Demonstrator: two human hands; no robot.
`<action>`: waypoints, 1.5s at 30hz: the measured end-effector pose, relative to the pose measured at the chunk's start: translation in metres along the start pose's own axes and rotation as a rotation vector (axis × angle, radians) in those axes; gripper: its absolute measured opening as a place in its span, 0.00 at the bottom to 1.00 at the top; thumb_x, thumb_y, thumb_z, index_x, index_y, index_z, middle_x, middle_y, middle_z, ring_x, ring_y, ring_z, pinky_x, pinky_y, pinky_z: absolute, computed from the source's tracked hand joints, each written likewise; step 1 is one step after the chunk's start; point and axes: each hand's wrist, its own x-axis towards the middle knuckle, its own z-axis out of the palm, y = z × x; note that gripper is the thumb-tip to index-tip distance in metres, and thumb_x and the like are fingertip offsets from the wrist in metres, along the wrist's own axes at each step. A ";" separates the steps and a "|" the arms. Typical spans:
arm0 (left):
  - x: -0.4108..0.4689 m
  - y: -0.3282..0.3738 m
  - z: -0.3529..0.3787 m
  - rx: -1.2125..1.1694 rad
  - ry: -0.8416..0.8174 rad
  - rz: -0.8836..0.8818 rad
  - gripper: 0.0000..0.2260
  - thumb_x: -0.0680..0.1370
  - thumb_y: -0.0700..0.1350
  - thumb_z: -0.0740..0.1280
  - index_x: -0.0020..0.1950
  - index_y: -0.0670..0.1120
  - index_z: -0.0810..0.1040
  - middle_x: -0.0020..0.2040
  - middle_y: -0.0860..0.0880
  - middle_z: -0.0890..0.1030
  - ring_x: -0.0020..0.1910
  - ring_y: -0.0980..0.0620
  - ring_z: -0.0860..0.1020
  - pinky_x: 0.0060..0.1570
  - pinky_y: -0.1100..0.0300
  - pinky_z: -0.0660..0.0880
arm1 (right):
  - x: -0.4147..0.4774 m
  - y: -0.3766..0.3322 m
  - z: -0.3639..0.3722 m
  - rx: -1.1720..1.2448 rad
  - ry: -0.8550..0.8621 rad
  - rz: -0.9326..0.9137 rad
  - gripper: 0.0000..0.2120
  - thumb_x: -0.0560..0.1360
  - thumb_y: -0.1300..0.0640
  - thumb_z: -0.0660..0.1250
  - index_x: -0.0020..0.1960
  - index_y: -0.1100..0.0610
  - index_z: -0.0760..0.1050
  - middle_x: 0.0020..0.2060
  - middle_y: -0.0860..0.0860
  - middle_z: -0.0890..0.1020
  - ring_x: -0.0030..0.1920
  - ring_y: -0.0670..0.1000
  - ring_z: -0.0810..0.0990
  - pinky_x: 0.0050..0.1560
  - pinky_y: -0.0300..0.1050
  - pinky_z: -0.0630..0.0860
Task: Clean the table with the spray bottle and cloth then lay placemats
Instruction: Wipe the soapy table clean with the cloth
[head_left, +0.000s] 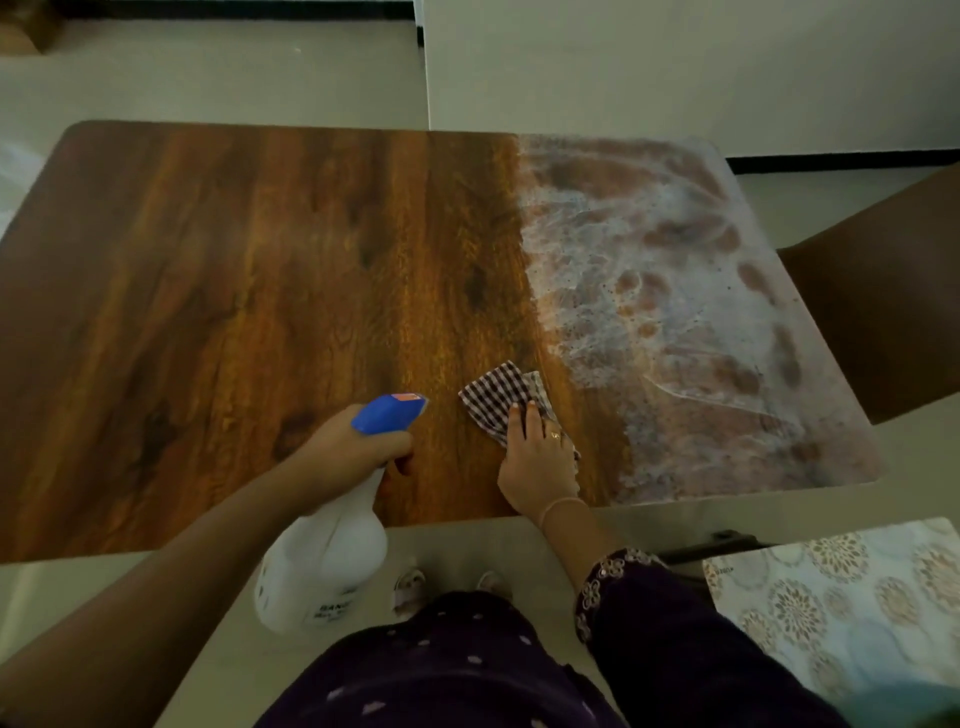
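A wooden tabletop (234, 291) fills most of the view, brown grain across its left and middle, with a pale blue-white marbled pattern covering its right end. The left hand (358, 447) is wrapped around the neck of a spray bottle (332, 556), gripping it just under the blue trigger head (389, 413). The nozzle points out over the tabletop near its near edge, while the white body hangs tilted below that edge, off the surface. Its label is too blurred to read.

Just to the right, the right hand (537, 462) lies flat with fingers pressed down on a checked cloth (498, 397), pinning it against the tabletop close to the near edge, right beside the border of the marbled area. A ring shows on one finger and a thin bangle on the wrist. The two hands are near each other but apart.

Beyond the tabletop's near right corner, a patterned placemat (852, 603) with round floral medallions rests on a lower surface that cannot be made out.
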 end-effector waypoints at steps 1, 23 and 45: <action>-0.001 -0.001 -0.004 -0.014 -0.001 -0.001 0.06 0.74 0.35 0.64 0.37 0.40 0.73 0.29 0.50 0.73 0.29 0.55 0.71 0.34 0.60 0.70 | 0.000 0.001 0.000 -0.005 0.005 0.007 0.28 0.79 0.55 0.51 0.77 0.58 0.48 0.76 0.58 0.53 0.72 0.62 0.57 0.68 0.59 0.61; 0.040 0.021 0.074 0.221 -0.274 0.073 0.14 0.67 0.50 0.66 0.36 0.39 0.73 0.33 0.43 0.72 0.32 0.48 0.69 0.36 0.55 0.68 | -0.006 0.137 -0.054 1.397 0.222 0.585 0.13 0.76 0.70 0.58 0.57 0.66 0.76 0.43 0.61 0.81 0.42 0.58 0.78 0.46 0.59 0.77; 0.088 0.055 0.184 0.321 -0.131 0.087 0.15 0.75 0.46 0.67 0.33 0.39 0.72 0.30 0.44 0.74 0.31 0.48 0.72 0.36 0.54 0.70 | -0.005 0.253 -0.081 1.581 0.259 0.435 0.17 0.76 0.70 0.56 0.47 0.55 0.80 0.45 0.62 0.80 0.42 0.58 0.74 0.38 0.49 0.73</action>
